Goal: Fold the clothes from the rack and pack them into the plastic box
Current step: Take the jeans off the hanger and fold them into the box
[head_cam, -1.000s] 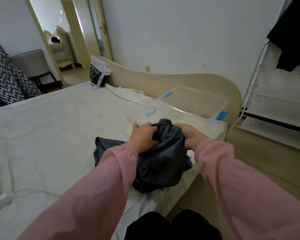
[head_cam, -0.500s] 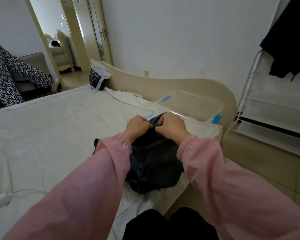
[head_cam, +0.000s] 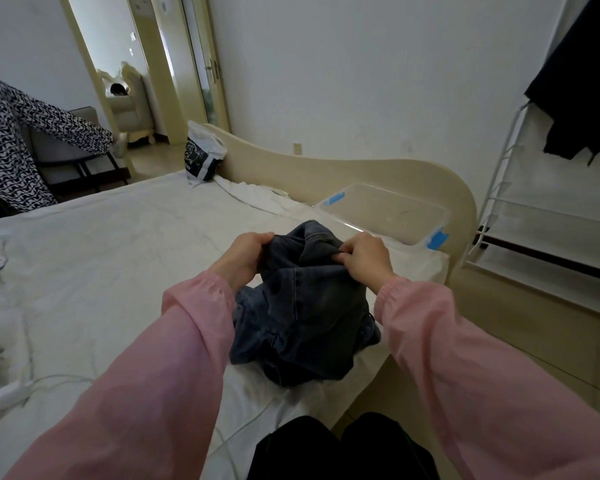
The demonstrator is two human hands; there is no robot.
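- Nearest, at the bed (head_cam: 111, 265) corner: jeans (head_cam: 309, 317) in a crumpled heap, raised by the top edge, lower part resting on the sheet.
- Pinching that edge from either side: left hand (head_cam: 248, 252) and right hand (head_cam: 368, 258), both curled tight into the denim and set close together.
- Likely step in hand: finding the waistband and shaking out for a fold. Best done by sliding the hands apart along the band until taut, lifting high enough to drop the legs straight, then laying flat, leg on leg.
- Worth watching to the right: bed edge just beside the heap, bare floor (head_cam: 516, 327) below. Easy to lose a hanging leg over the side; better to lay out leftward.
- Open to the left: a wide stretch of sheet, seemingly room enough for the full length, apart from a white cable (head_cam: 63, 378) trailing near the left border.
- Just beyond the hands: clear box (head_cam: 385, 209) with blue clips, no clothes visible inside, pushed against the board (head_cam: 378, 174). Hard to tell whether lidded. A short reach for packing, yet close enough to be knocked by a swung waistband.
- Farther right, across the floor: white rack (head_cam: 548, 220) with a dark garment (head_cam: 579, 91) hanging, presumably next in line.
- At the board's far end: a bag (head_cam: 203, 157), well apart from the work.
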